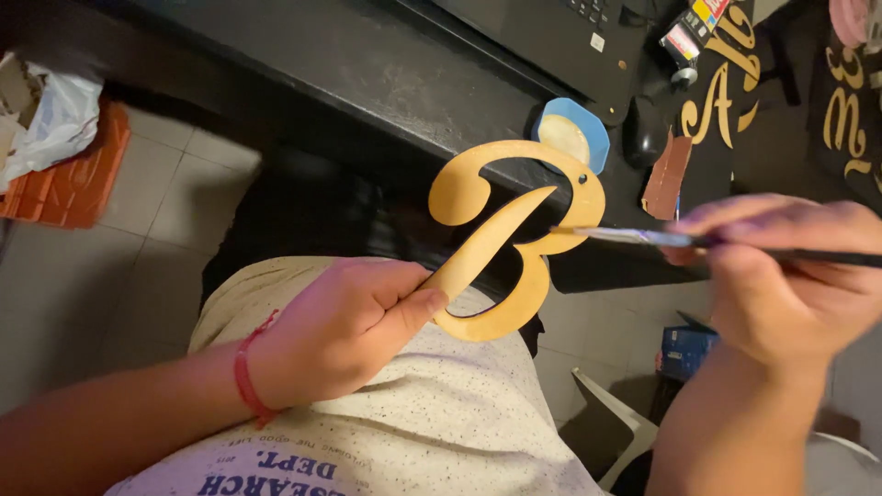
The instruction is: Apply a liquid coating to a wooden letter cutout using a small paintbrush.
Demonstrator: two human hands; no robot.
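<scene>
My left hand (340, 326) grips the lower end of a flat gold-painted wooden cutout with curling loops (514, 230), held up in front of my chest. A red string is tied around that wrist. My right hand (781, 276) holds a thin paintbrush (643, 237) level, and its tip touches the right edge of the cutout's middle. The brush handle runs off to the right, blurred.
A dark table (386, 64) lies ahead with a blue dish of pale paint (574, 133), a black mouse (643, 129), a brown scrap (668, 174), a laptop edge (560, 37) and more gold cutouts on black (721, 92). An orange mat (73, 174) with a white bag lies on the tiled floor at left.
</scene>
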